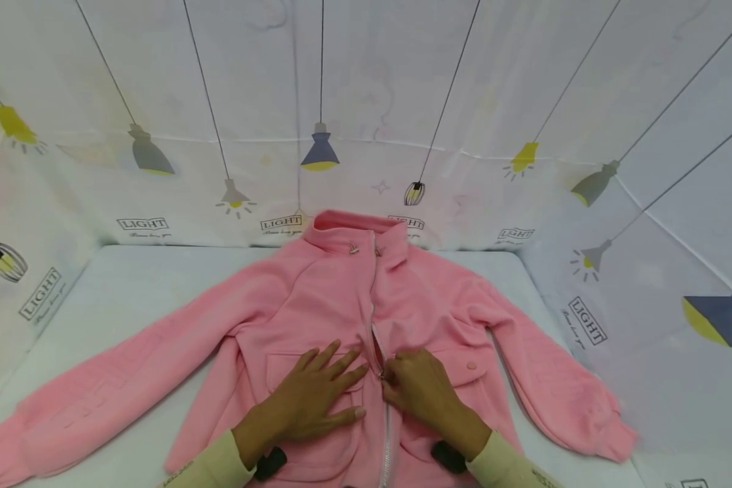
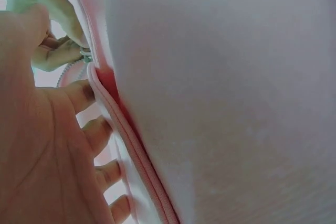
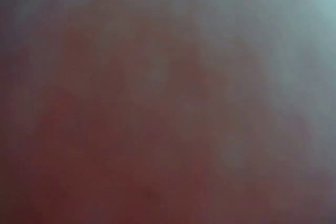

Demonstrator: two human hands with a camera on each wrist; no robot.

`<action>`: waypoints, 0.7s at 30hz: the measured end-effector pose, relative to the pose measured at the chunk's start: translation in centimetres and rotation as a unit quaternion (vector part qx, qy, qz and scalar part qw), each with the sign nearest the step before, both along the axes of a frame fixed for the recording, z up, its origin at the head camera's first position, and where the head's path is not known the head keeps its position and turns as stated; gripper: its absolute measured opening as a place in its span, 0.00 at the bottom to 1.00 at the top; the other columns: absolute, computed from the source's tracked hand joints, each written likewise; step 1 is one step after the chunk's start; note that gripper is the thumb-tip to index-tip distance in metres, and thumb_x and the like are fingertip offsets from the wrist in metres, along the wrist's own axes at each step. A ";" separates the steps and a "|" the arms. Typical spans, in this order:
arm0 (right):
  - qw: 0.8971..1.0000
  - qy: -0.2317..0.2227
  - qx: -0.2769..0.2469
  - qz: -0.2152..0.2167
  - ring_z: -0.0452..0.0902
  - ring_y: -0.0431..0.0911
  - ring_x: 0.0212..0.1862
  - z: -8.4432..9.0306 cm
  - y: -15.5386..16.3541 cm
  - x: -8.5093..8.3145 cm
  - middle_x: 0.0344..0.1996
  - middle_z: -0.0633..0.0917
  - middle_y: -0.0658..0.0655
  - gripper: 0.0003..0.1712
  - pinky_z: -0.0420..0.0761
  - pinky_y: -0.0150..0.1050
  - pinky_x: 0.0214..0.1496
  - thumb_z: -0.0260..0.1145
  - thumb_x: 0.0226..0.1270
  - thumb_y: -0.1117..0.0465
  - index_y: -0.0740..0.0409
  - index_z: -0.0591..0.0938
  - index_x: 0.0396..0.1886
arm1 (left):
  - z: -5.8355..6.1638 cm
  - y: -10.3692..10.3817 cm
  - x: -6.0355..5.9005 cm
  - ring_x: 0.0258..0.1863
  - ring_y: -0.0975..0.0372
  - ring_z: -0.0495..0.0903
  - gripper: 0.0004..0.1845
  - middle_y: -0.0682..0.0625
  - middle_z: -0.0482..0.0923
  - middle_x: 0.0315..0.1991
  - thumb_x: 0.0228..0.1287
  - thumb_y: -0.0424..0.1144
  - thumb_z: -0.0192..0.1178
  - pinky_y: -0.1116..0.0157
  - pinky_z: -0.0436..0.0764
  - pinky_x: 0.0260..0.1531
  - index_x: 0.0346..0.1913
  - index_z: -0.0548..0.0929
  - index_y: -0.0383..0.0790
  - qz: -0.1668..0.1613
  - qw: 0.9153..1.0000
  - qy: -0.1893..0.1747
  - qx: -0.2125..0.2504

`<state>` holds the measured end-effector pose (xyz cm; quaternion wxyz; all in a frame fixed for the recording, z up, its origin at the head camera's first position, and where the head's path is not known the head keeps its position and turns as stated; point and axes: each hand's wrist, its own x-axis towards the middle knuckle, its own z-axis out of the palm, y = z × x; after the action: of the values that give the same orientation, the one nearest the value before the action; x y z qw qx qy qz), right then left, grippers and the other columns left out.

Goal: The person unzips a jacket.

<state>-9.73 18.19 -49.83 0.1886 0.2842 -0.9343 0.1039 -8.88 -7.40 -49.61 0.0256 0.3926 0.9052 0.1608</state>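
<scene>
A pink jacket (image 1: pixel 317 298) lies front side up, its collar at the far end and its sleeves spread to both sides. My right hand (image 1: pixel 423 390) pinches the zipper pull (image 1: pixel 381 375) at the middle of the jacket front. Below the pull runs the silver zipper (image 1: pixel 387 440); just above it the front edges part in a narrow gap showing darker red. My left hand (image 1: pixel 317 393) rests with spread fingers on the jacket's left chest pocket, beside the zipper. In the left wrist view, the fingers (image 2: pixel 97 135) lie along the jacket's front edge (image 2: pixel 139 153). The right wrist view is too blurred to read.
The jacket lies on a white table (image 1: pixel 152 271). A white cloth (image 1: pixel 366 81) printed with hanging lamps encloses the back and sides. The long left sleeve (image 1: pixel 128 379) runs to the frame's edge; the right sleeve (image 1: pixel 561 379) angles toward the table's right side.
</scene>
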 end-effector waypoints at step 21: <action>0.991 0.063 -0.048 0.112 0.84 0.38 0.31 0.3 2.8 1.2 0.32 0.90 0.41 0.12 0.80 0.34 0.34 0.85 0.48 0.63 0.45 0.93 0.33 | -0.6 0.1 -0.1 0.84 0.41 0.58 0.41 0.48 0.59 0.85 0.79 0.73 0.40 0.35 0.64 0.75 0.83 0.65 0.54 0.006 1.000 -0.004 -0.002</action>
<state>-8.51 21.03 -49.57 0.2471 0.3837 -0.8769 0.1507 -9.02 -7.26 -50.22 0.0292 0.3866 0.9077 0.1607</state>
